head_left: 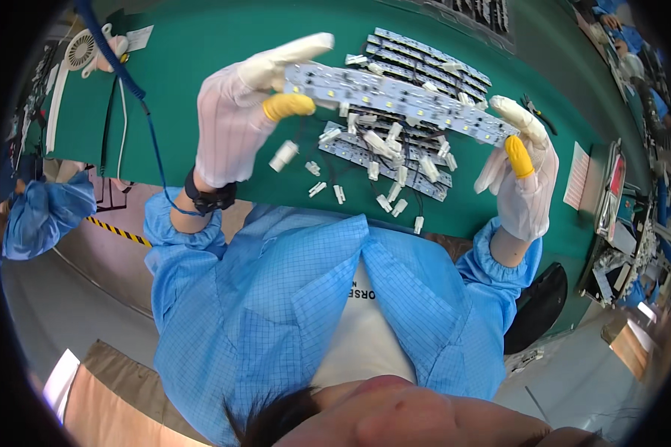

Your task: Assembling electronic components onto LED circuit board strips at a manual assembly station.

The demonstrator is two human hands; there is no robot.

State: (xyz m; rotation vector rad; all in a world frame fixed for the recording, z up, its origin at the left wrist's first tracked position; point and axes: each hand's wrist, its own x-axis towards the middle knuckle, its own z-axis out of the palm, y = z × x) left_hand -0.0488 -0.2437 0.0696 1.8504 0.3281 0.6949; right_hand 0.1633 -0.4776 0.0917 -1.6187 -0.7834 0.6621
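Note:
Between my two gloved hands a long white LED circuit board strip (pixel 395 100) is held up over the green table. My left hand (pixel 238 112) pinches its left end between the fingers and a yellow-tipped thumb; a dark band with a blue coiled cord circles that wrist. On the strip's right end, my right hand (pixel 525 164) closes in the same way, its thumb also capped in yellow. Behind and below lie more LED strips (pixel 425 58) in rows. White plug connectors (pixel 380 145) on dark wires spread over them, and one connector (pixel 284 156) hangs below my left hand.
A small white fan (pixel 86 51) sits at the far left of the green table (pixel 171 45). Pliers (pixel 540 115) lie beyond my right hand. Papers and a rack (pixel 611 190) stand at the right edge, and a clear tray (pixel 473 18) at the back. Other people sit around.

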